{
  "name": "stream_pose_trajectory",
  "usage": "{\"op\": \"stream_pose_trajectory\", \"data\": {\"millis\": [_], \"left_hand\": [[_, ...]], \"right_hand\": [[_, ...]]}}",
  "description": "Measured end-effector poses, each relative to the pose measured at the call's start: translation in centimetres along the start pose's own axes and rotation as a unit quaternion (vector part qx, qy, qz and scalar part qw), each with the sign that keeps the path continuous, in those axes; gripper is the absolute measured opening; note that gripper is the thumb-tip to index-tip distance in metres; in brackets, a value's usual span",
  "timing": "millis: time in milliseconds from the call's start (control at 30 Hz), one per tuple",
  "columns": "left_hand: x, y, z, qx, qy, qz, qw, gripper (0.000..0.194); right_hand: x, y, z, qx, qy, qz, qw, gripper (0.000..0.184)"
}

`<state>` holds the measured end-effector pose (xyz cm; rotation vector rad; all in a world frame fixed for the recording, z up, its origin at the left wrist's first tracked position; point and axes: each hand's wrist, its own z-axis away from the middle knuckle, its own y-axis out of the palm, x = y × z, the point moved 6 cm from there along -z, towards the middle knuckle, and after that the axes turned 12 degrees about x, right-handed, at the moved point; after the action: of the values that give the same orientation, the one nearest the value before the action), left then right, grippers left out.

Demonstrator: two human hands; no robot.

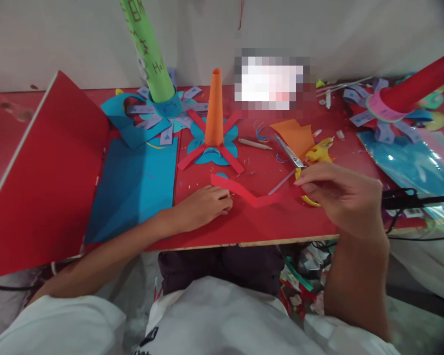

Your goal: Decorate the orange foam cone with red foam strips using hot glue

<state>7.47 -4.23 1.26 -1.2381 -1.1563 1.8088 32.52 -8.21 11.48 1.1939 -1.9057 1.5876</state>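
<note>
My left hand [203, 204] lies on the red table [266, 222], fingers curled, with its fingertips pressing the left end of a wavy red paper strip [246, 193]. My right hand [340, 195] sits to the right of the strip, fingers pinched together over the yellow handles of a pair of scissors [289, 154]. The blades point up and to the left. Behind the strip, an orange paper cone [214, 108] stands on a blue flower shape with red strips crossed under it.
A large red card sheet [44, 177] leans at the left beside a blue sheet [133, 187]. A green tube [148, 49] and a red tube [418, 84] rise from petal bases. Orange paper [296, 135], yellow scraps [320, 150], shiny blue foil [410, 165] and a black cable [403, 199] lie to the right.
</note>
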Motion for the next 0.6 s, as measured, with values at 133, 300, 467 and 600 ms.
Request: {"op": "stream_pose_trajectory", "data": {"millis": [133, 300, 467, 600], "left_hand": [[1.0, -0.3, 1.0, -0.011, 0.025, -0.065, 0.998, 0.020], [6.5, -3.3, 3.8, -0.083, -0.070, -0.079, 0.991, 0.027], [12.7, -7.2, 7.1, -0.245, -0.231, -0.089, 0.938, 0.025], [12.5, -7.2, 6.6, -0.262, -0.216, -0.106, 0.934, 0.032]], "right_hand": [[-0.2, 2.1, -0.7, 0.085, 0.015, -0.033, 0.996, 0.010], [0.6, 4.8, -1.7, 0.127, -0.006, -0.093, 0.987, 0.018], [-0.8, 7.0, -2.1, 0.118, 0.040, -0.086, 0.988, 0.014], [-3.8, 7.5, -1.9, 0.103, 0.096, 0.101, 0.985, 0.015]]}}
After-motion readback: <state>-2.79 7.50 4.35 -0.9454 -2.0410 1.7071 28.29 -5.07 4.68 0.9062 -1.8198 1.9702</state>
